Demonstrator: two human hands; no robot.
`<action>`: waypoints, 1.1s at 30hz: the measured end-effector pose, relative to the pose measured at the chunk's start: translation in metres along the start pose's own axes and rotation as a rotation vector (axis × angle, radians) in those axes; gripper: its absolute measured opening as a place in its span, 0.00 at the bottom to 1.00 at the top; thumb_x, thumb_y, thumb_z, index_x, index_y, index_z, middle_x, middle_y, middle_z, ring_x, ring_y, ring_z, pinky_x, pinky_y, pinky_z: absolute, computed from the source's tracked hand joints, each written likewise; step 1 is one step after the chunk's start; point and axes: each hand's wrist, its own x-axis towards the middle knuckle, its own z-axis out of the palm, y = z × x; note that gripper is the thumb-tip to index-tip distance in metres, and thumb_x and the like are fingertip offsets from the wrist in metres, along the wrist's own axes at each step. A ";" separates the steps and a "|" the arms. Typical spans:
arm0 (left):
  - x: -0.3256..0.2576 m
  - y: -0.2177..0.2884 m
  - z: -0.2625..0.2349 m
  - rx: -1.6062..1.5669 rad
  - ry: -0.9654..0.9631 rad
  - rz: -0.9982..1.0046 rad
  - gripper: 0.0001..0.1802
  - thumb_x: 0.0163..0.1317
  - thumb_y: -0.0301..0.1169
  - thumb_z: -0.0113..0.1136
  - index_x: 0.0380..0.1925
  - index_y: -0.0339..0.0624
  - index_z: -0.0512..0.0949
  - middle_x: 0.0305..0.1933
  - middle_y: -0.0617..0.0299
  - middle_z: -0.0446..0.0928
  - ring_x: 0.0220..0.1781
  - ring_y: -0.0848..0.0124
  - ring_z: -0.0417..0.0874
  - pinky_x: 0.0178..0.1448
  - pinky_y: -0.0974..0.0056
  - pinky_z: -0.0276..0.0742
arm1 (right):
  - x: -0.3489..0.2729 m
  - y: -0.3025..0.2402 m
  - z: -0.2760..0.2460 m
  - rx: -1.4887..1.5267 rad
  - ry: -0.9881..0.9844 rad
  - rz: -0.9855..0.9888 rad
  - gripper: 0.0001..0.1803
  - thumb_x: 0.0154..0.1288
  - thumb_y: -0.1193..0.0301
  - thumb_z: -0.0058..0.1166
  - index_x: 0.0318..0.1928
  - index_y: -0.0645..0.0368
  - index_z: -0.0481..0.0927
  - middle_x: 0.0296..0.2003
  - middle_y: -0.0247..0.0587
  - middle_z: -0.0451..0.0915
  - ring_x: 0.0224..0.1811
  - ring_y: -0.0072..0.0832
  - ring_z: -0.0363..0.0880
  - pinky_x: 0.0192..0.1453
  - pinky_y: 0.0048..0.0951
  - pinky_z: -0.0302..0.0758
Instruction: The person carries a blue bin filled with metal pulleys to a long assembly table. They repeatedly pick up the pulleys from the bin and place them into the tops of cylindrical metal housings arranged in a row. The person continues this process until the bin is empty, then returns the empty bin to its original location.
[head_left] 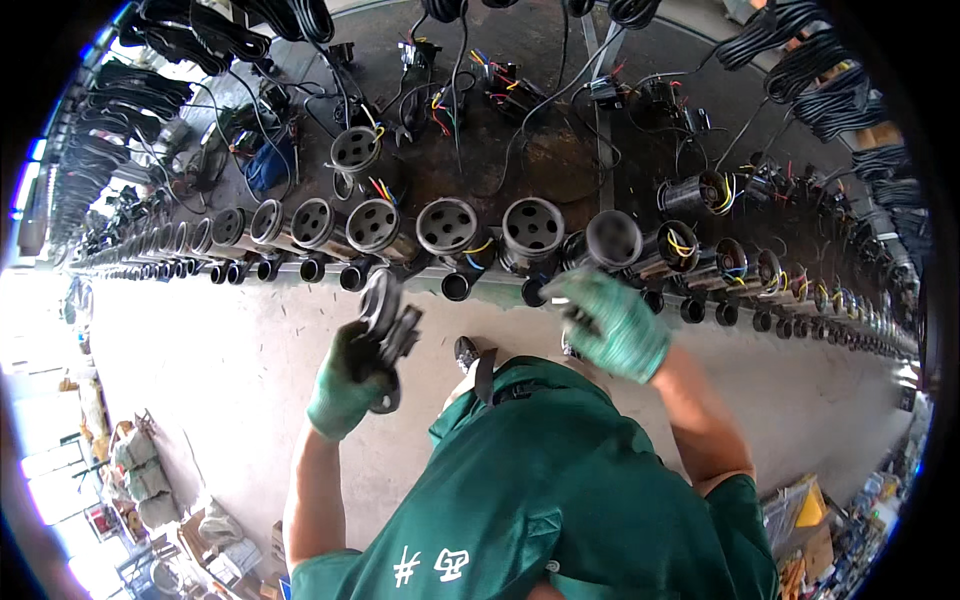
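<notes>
My left hand (pixel 345 385), in a green glove, grips a stack of dark round metal caps (pixel 388 325) held below the bench edge. My right hand (pixel 615 322), also gloved, reaches up to a black cylindrical motor housing (pixel 612 240) in the row and touches its lower front; whether the fingers pinch anything is hidden by blur. A long row of motor housings (pixel 445 228) with perforated grey end plates and coloured wires lies along the bench edge (pixel 400 262).
Black cable bundles (pixel 800 70) and loose wired parts (pixel 500 80) cover the dark bench behind the row. Coiled cables (pixel 130 90) hang at the far left. Concrete floor (pixel 200 370) lies below, with boxes (pixel 810 510) at the lower right and bags (pixel 140 470) at the lower left.
</notes>
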 end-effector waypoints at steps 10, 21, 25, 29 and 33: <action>0.058 0.049 0.208 0.011 -0.387 -0.084 0.41 0.54 0.14 0.61 0.71 0.38 0.61 0.62 0.59 0.73 0.60 0.73 0.75 0.64 0.62 0.76 | -0.019 0.028 -0.120 0.050 -0.243 -0.062 0.25 0.66 0.70 0.65 0.61 0.57 0.73 0.52 0.52 0.80 0.51 0.46 0.84 0.55 0.40 0.82; 0.096 0.035 0.289 0.036 -0.417 -0.050 0.40 0.58 0.21 0.63 0.71 0.37 0.59 0.55 0.56 0.79 0.54 0.70 0.80 0.57 0.64 0.81 | -0.086 0.078 -0.189 0.042 -0.387 -0.226 0.23 0.66 0.66 0.66 0.59 0.58 0.79 0.51 0.47 0.79 0.54 0.47 0.83 0.58 0.40 0.82; 0.097 0.031 0.273 0.021 -0.268 0.088 0.35 0.60 0.21 0.60 0.68 0.38 0.61 0.57 0.55 0.78 0.54 0.68 0.81 0.55 0.64 0.82 | -0.107 0.090 -0.216 -0.155 -0.230 -0.095 0.23 0.65 0.67 0.65 0.59 0.58 0.79 0.54 0.47 0.78 0.53 0.45 0.84 0.56 0.42 0.83; 0.092 0.039 0.270 0.112 -0.179 0.066 0.40 0.53 0.21 0.59 0.69 0.37 0.60 0.56 0.56 0.79 0.54 0.68 0.81 0.58 0.66 0.80 | -0.086 0.115 -0.211 -0.479 -0.113 0.089 0.20 0.65 0.70 0.63 0.57 0.56 0.80 0.55 0.47 0.77 0.52 0.45 0.84 0.55 0.42 0.84; 0.093 0.043 0.280 0.062 -0.288 0.105 0.40 0.56 0.29 0.68 0.68 0.36 0.61 0.51 0.58 0.80 0.52 0.71 0.80 0.56 0.68 0.78 | -0.077 0.176 -0.171 -0.678 -0.105 0.009 0.19 0.65 0.69 0.63 0.56 0.56 0.80 0.54 0.47 0.77 0.51 0.49 0.83 0.55 0.43 0.83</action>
